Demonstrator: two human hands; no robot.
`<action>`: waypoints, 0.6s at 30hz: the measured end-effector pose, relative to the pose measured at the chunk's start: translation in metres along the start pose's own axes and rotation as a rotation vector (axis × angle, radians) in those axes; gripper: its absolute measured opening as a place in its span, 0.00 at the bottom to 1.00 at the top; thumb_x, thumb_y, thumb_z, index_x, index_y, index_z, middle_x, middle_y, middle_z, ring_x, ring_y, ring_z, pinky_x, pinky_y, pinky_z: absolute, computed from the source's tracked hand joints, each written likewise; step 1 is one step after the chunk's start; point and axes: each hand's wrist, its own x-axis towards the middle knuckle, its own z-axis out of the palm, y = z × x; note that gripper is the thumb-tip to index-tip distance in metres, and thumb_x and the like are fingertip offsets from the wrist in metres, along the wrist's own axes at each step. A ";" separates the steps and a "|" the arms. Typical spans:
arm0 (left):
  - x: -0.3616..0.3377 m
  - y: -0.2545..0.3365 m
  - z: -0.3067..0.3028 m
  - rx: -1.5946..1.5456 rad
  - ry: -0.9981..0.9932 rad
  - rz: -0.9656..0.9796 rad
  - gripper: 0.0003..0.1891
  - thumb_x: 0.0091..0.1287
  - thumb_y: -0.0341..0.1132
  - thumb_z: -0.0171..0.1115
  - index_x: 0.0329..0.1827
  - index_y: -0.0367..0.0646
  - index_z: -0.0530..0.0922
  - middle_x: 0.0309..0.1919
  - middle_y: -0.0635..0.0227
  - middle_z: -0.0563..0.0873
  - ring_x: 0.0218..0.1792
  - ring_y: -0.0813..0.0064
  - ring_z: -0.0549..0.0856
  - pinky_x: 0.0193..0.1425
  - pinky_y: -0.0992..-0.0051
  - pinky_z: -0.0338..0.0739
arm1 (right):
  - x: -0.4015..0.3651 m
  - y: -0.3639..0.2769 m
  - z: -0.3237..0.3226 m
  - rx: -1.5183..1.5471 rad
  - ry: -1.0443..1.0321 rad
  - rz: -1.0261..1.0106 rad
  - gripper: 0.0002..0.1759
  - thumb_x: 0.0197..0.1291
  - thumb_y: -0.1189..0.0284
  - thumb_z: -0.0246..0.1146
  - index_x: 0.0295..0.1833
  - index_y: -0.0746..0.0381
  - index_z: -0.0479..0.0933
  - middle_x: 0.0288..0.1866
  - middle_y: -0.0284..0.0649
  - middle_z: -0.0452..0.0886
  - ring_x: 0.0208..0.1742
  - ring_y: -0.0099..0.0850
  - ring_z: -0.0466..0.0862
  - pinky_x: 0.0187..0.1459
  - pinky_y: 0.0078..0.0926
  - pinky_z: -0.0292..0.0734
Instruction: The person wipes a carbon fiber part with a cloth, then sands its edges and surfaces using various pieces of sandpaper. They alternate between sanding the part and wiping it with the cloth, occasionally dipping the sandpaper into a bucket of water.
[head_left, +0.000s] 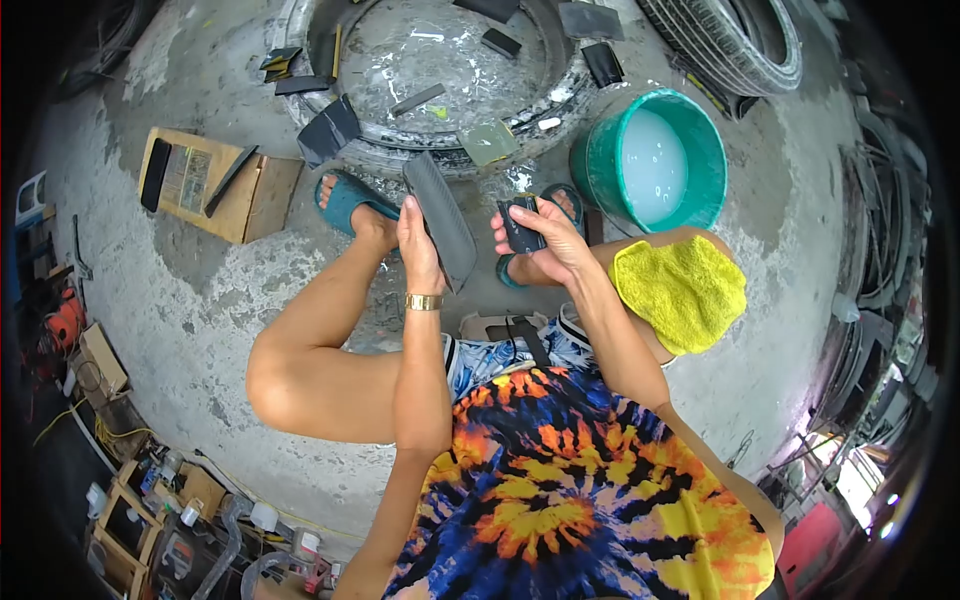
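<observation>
My left hand (pixel 419 246) is closed around a long dark grey piece (pixel 443 222) with a finely ribbed face and a pointed lower end. It stands upright between my knees, tilted a little. My right hand (pixel 552 240) grips a small black piece of sandpaper (pixel 522 226), folded and wet-looking, with the thumb across its front. The two held things are apart from each other. A yellow cloth (pixel 682 293) is draped over my right knee, near my right forearm.
A green bucket (pixel 607 165) of cloudy water stands at the right. Ahead lies a tyre (pixel 400 135) with several dark sheets and blocks on it. At the left is a cardboard box (pixel 262 205) bearing two dark strips (pixel 156 174). Another tyre (pixel 705 55) lies at the upper right.
</observation>
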 end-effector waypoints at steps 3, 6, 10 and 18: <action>0.002 -0.001 -0.005 0.001 -0.022 -0.018 0.19 0.76 0.49 0.49 0.53 0.42 0.76 0.44 0.73 0.83 0.41 0.83 0.80 0.46 0.80 0.75 | 0.003 0.005 -0.003 -0.036 0.004 -0.051 0.11 0.63 0.71 0.64 0.47 0.64 0.75 0.39 0.42 0.84 0.36 0.29 0.85 0.39 0.29 0.85; 0.005 -0.006 -0.006 0.007 0.007 0.003 0.20 0.76 0.49 0.49 0.55 0.41 0.76 0.48 0.73 0.82 0.45 0.82 0.79 0.51 0.79 0.74 | 0.005 0.009 -0.006 -0.053 0.009 -0.094 0.10 0.62 0.73 0.65 0.47 0.62 0.75 0.38 0.39 0.84 0.35 0.25 0.84 0.38 0.25 0.84; 0.010 -0.010 -0.001 0.058 -0.007 0.007 0.23 0.77 0.50 0.48 0.58 0.39 0.74 0.50 0.72 0.81 0.48 0.82 0.78 0.55 0.78 0.71 | 0.002 0.014 -0.006 -0.097 0.083 -0.125 0.09 0.62 0.74 0.65 0.47 0.60 0.75 0.37 0.36 0.83 0.35 0.22 0.82 0.36 0.22 0.82; 0.024 -0.027 0.002 0.180 0.005 0.047 0.28 0.76 0.53 0.46 0.60 0.33 0.73 0.52 0.68 0.80 0.51 0.79 0.76 0.58 0.77 0.69 | 0.005 0.025 -0.012 -0.440 0.177 -0.255 0.10 0.64 0.73 0.64 0.49 0.60 0.75 0.35 0.33 0.81 0.33 0.16 0.78 0.32 0.14 0.72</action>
